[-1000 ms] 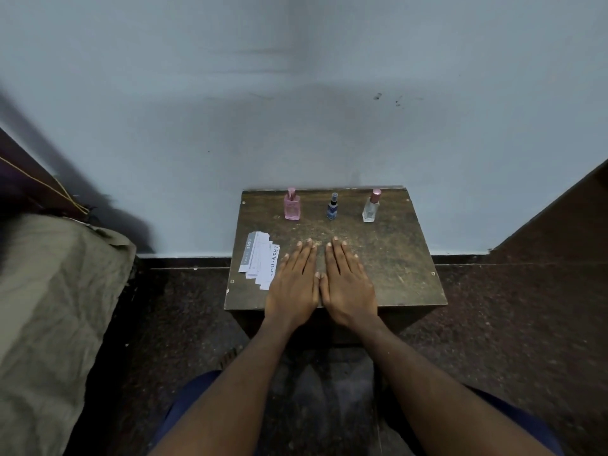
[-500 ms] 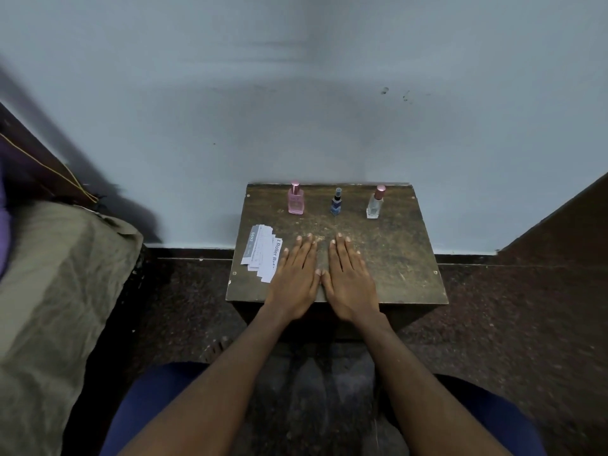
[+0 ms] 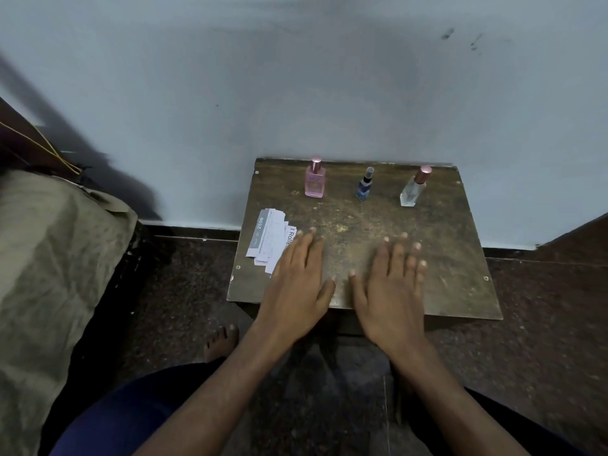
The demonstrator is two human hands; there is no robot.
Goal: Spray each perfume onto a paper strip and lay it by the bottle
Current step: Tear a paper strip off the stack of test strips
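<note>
Hands part now: the left hand (image 3: 297,284), flat and empty, slides onto the paper strips (image 3: 269,238); the right hand (image 3: 391,291) hovers splayed, holding nothing. Pink bottle (image 3: 315,179), blue bottle (image 3: 364,185), clear bottle (image 3: 413,187) wait untouched — first strip looks imminent.

Three perfume bottles upright in a row along the tabletop's far edge: pink bottle (image 3: 315,180), small blue bottle (image 3: 364,185), clear bottle (image 3: 412,189) with rose cap. Paper strips (image 3: 268,239), white, printed, fanned in an overlapping stack at the near left.
</note>
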